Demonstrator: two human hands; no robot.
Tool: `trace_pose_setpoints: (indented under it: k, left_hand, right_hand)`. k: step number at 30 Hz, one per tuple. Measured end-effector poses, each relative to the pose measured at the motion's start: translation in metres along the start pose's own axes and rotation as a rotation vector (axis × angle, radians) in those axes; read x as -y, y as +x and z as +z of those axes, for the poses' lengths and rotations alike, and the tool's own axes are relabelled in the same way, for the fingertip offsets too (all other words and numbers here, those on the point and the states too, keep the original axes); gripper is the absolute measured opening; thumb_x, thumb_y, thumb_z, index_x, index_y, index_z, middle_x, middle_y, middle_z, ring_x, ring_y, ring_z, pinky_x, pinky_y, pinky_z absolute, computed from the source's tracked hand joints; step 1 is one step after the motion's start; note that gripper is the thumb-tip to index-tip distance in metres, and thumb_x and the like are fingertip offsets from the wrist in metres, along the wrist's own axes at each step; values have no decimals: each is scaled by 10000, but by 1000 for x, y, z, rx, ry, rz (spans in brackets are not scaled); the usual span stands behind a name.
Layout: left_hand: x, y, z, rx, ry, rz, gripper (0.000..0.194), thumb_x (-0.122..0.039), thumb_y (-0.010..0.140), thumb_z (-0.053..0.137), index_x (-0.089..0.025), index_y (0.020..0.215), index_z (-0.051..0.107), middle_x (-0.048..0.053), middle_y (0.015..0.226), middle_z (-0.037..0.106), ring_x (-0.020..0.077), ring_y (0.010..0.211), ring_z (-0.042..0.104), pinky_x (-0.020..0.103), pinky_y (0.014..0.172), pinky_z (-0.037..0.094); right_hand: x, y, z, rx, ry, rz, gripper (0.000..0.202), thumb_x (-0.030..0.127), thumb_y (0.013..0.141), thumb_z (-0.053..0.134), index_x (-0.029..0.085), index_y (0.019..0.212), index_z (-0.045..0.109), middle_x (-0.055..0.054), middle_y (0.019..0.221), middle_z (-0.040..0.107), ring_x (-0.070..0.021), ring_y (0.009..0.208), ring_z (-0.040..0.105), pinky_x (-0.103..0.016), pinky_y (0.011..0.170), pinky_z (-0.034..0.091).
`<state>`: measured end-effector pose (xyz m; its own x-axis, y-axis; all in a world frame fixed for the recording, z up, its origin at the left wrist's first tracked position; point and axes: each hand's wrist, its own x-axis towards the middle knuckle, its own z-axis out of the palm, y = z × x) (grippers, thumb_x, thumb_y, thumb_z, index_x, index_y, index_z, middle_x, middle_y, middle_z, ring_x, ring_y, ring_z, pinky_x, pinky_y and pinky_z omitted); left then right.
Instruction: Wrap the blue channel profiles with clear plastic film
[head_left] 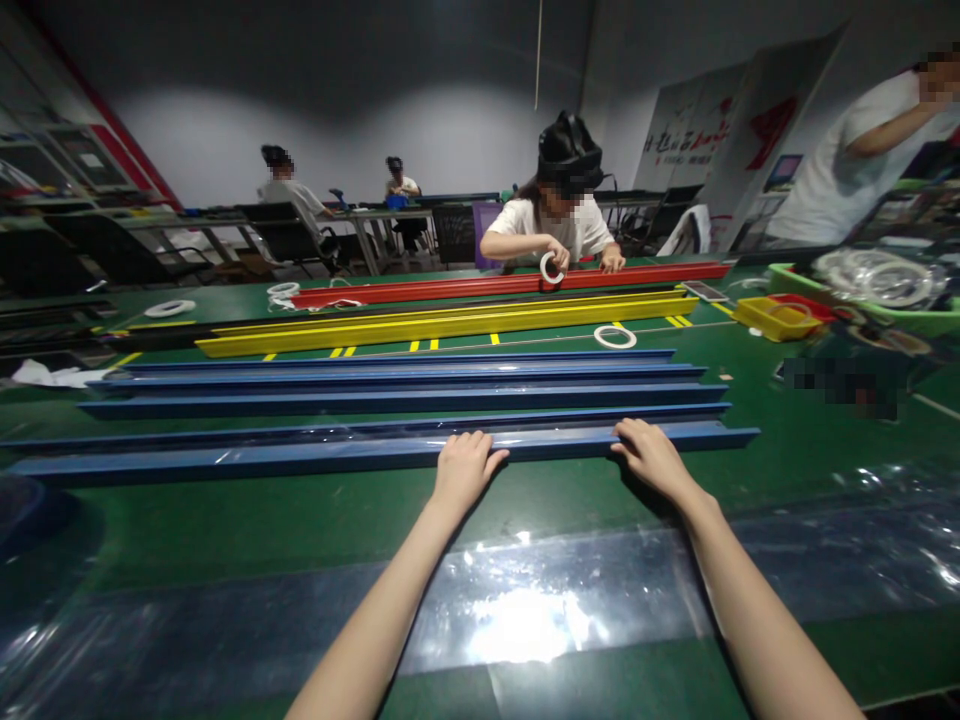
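Observation:
A long blue channel profile (300, 462) lies across the green table in front of me, with clear film showing inside it. My left hand (466, 468) grips its near wall, fingers curled over the edge and the thumb pointing right along it. Farther right, my right hand (649, 456) is bent over the same wall, its fingertips inside the channel. Behind it lie several more blue profiles (405, 398), roughly parallel. A wide strip of clear plastic film (592, 600) stretches over the table under my forearms, with a bright glare on it.
Yellow profiles (450, 325) and a red profile (420, 288) lie farther back. A co-worker (551, 225) leans over the red one, holding a white tape roll (552, 268). Another tape roll (615, 337) rests on the table. A yellow bin (776, 320) and green tray (915, 322) stand right.

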<state>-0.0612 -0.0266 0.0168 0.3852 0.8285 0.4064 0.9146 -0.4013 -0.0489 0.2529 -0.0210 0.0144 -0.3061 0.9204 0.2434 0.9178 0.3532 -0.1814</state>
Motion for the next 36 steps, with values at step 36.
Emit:
trace_pose_setpoints:
  k: [36]
  left_hand:
    - [1,6,-11,176,-65,-106,422,-546,867,375,-203,916,616,46,904,623,186,845,592,267,682,394]
  right_hand:
    - [-3,0,4,-27,-4,-3,130,244,838,442,183,854,555,-74,868,603,-213,818,506,-308,708,358]
